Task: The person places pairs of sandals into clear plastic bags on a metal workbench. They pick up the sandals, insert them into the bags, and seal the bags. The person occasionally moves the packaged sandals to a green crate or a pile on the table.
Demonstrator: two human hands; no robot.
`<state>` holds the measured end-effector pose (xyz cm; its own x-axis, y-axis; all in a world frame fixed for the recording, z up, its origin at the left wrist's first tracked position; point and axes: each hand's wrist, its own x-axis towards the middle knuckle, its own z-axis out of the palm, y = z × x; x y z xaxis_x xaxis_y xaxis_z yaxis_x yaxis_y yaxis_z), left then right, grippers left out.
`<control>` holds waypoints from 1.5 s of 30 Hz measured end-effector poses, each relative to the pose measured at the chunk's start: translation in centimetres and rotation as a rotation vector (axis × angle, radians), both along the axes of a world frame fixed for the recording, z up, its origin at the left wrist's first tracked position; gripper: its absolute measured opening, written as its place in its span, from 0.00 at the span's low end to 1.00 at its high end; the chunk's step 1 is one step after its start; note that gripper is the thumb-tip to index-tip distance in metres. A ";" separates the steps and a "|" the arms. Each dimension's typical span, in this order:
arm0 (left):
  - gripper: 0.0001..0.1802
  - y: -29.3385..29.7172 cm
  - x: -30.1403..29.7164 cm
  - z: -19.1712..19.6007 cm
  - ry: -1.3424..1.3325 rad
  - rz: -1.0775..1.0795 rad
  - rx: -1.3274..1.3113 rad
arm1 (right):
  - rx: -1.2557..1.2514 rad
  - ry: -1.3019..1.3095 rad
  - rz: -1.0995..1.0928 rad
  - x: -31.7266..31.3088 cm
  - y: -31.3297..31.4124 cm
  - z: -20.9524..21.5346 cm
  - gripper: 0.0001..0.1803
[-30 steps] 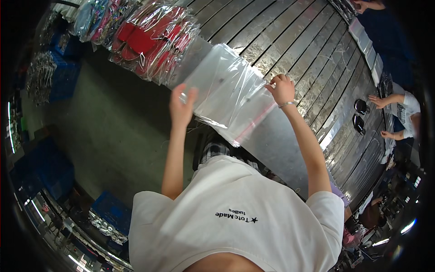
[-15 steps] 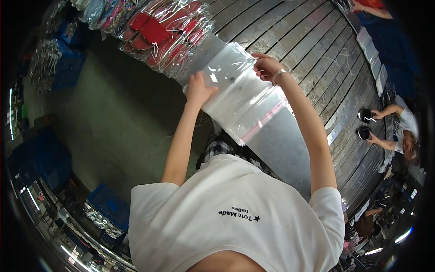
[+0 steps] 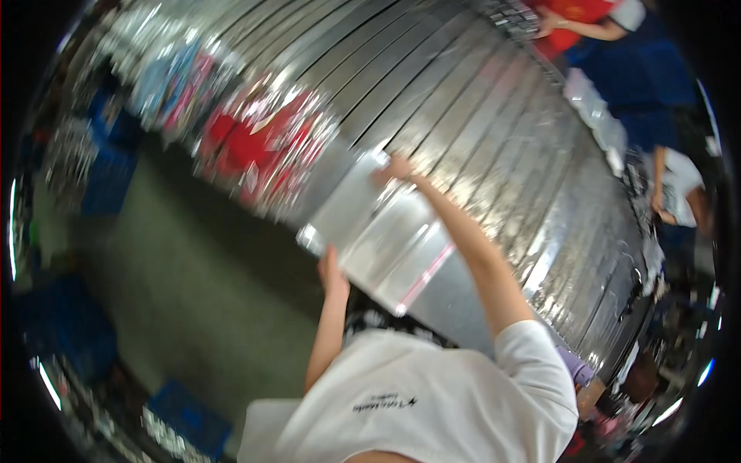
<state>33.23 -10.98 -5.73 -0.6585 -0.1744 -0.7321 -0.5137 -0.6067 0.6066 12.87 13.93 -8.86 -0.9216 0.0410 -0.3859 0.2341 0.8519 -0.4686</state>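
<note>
A stack of clear plastic bags [image 3: 378, 243] with a pink strip along one edge lies on a smooth grey metal sheet [image 3: 451, 297] in front of me. At the stack's near left edge is my left hand [image 3: 333, 276], open, with a finger stretched up along the plastic. My right hand [image 3: 395, 168] is at the far edge of the bags, its fingers smeared by motion, so its grip does not show. Past the far left end of the stack sits a pile of red items in clear wrapping [image 3: 258, 143].
A slatted metal conveyor [image 3: 463, 100] runs beyond the bags. Bagged blue and pink goods [image 3: 177, 85] lie farther left. Blue crates [image 3: 189, 417] stand on the green floor [image 3: 208, 293]. Across the conveyor are a person in red [image 3: 579, 15] and another in white [image 3: 679, 185].
The view has swung, and the bags now appear lower. My left hand has moved from over the bags to their near left edge. My right hand remains at the far edge.
</note>
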 end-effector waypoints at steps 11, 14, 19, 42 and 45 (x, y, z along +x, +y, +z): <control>0.22 0.7 2.2 3.8 0.414 -0.071 -0.486 | -0.383 -0.061 0.037 5.1 -0.2 8.1 0.25; 0.25 2.8 -1.1 8.9 0.561 -0.221 -0.683 | -0.762 -0.115 -0.184 7.5 6.1 11.6 0.21; 0.26 13.0 -14.3 19.6 0.965 -0.524 -0.486 | -0.992 0.363 -0.503 9.7 18.9 22.1 0.17; 0.17 22.3 -6.5 9.7 0.621 -1.234 -0.499 | -1.136 1.131 -1.233 -1.0 54.8 28.4 0.19; 0.14 16.7 -2.3 9.9 0.529 -1.121 -0.456 | -0.877 1.164 -1.199 0.9 55.8 33.6 0.24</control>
<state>30.93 5.77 4.20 -0.7931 0.4880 -0.3645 -0.2395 0.3003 0.9233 13.78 69.70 24.70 -0.3404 0.9384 0.0598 -0.2681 -0.0359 -0.9627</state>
